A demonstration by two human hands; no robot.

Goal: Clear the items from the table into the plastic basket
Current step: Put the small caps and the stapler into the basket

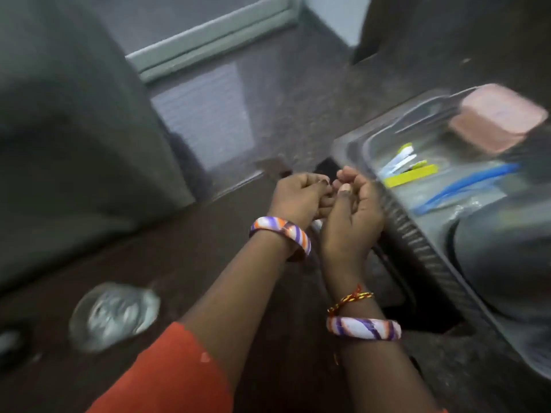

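Holding left hand [301, 198] and right hand [354, 210] curled together above dark brown tabletop [208, 263]; grip contents unclear. Grey plastic basket [417, 234] right, blurred clear glass bowl [113, 315] left.

The grey slotted plastic basket [417, 242] stands at the right on the dark surface [208, 234], holding a pink lidded box [498, 120] at its far end, with a yellow flat strip [411, 175] and a blue plastic utensil [465, 186] nearer. A clear glass dish [113, 314] lies at the left on the surface.
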